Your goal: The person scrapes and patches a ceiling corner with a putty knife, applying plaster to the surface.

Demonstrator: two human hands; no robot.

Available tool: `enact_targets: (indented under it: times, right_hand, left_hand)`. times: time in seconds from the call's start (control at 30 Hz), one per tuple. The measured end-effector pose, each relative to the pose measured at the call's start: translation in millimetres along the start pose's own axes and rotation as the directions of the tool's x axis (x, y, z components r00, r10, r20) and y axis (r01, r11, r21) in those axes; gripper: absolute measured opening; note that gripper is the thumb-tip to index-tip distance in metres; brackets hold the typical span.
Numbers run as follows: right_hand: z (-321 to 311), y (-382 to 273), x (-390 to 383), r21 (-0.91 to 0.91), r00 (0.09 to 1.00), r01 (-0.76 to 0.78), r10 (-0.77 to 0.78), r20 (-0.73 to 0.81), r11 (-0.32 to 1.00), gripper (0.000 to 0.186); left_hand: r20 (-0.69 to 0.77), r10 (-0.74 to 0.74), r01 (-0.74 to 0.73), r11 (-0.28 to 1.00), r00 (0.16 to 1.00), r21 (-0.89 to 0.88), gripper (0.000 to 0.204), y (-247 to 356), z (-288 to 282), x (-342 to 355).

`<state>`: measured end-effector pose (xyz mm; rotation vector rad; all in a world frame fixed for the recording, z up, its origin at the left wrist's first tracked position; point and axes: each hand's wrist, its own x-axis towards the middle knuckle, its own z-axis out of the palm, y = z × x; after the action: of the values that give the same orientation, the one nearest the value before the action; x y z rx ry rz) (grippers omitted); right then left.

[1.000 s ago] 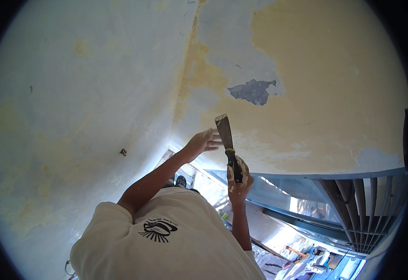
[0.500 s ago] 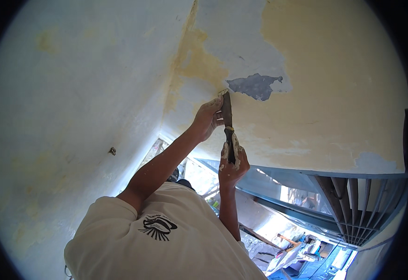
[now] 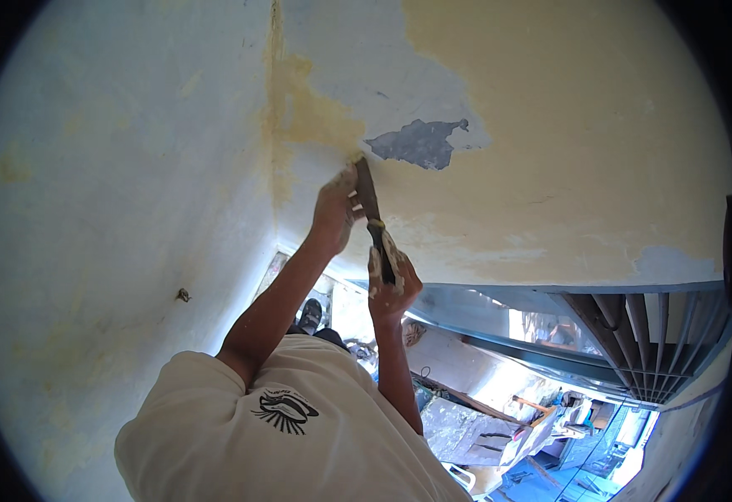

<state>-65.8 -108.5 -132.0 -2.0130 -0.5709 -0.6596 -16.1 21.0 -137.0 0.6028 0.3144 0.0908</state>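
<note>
My right hand (image 3: 401, 289), smeared with pale putty, is closed around the black handle of a putty knife (image 3: 368, 189). The knife points up, its dark blade rising toward the wall. At the upper part of the blade, my left hand (image 3: 332, 209) grips its left edge with bent fingers; part of these fingers is hard to see. Pale putty shows at the blade's tip, just below the left end of a bare grey patch (image 3: 420, 144) in the wall's coating.
The yellowed wall (image 3: 550, 167) meets a whitish wall (image 3: 132, 167) at a stained corner on the left. A small stub (image 3: 184, 294) juts from the whitish wall. Right of my hands are a blue-grey frame (image 3: 500, 293) and metal bars (image 3: 646, 343). Clutter lies far below.
The view has shifted, so the wall patch and both hands appear farther left. The knife remains in my right hand, its tip still near the patch's left end.
</note>
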Motion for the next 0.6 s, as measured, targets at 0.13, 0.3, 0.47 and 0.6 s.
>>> enact_targets:
  times: [0.13,0.3,0.47,0.6]
  right_hand:
    - [-1.0,-9.5,-5.5,0.001,0.992,-0.107,0.106,0.074,0.994,0.024]
    - [5.5,-8.4,-17.4,0.001,0.988,-0.151,0.151,0.019,0.989,0.023]
    - [11.5,5.8,-9.8,0.013,0.997,-0.073,0.073,-0.003,0.997,0.021]
    - [7.5,-5.0,-11.8,0.028,0.994,-0.108,0.108,0.001,0.994,0.019]
  left_hand:
    - [0.021,0.006,-0.006,1.0,1.0,0.012,0.024,9.5,-9.1,2.0]
    - [-0.001,-0.073,0.072,0.994,0.997,0.087,0.025,3.7,-8.8,0.1]
    - [-0.006,-0.013,0.013,0.993,1.0,0.119,0.026,10.0,0.4,7.7]
    - [-0.013,-0.005,0.007,0.991,1.0,0.131,0.027,7.4,-3.2,1.6]
